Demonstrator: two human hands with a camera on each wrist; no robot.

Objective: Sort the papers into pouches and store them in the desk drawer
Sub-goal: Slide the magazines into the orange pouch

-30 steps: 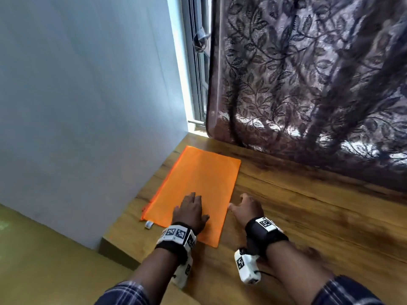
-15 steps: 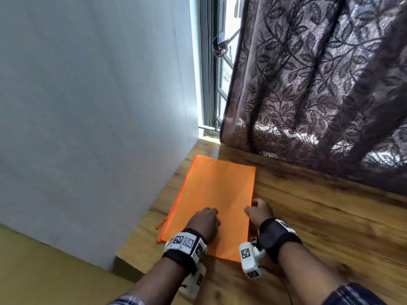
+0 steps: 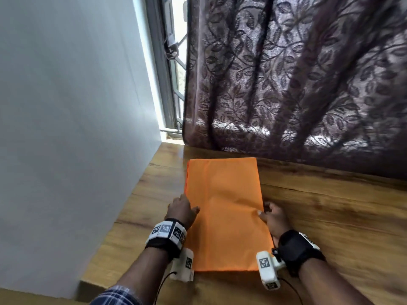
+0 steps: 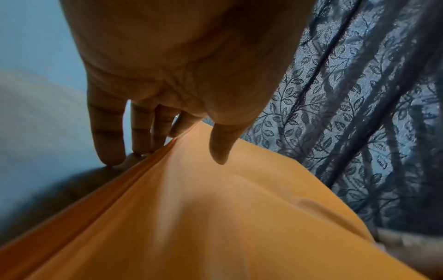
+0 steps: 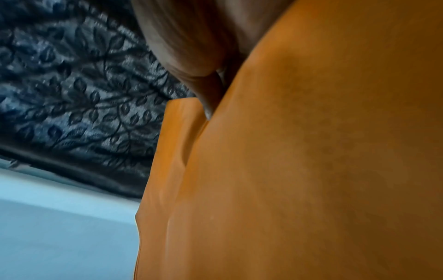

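An orange pouch [image 3: 222, 205] lies flat and lengthwise on the wooden desk [image 3: 330, 216]. My left hand [image 3: 184, 206] is at its left edge. In the left wrist view its fingers [image 4: 105, 132] reach straight down beside the pouch [image 4: 215, 217] to the desk, with the thumb [image 4: 223, 144] over the top. My right hand [image 3: 272, 216] is at the pouch's right edge. There the thumb [image 5: 208, 94] presses on top of the pouch [image 5: 311, 170] and the fingers are hidden beneath it. No papers or drawer are in view.
A pale wall [image 3: 66, 128] runs close along the desk's left side. A dark leaf-patterned curtain [image 3: 286, 84] hangs along the back edge, with a window [image 3: 174, 62] in the corner. The desk's near-left corner [image 3: 99, 282] drops off. Bare wood extends to the right.
The pouch has turned from a slant to lie straight. My left hand has slid from the top of the pouch to its left edge. The right hand stays at the right edge.
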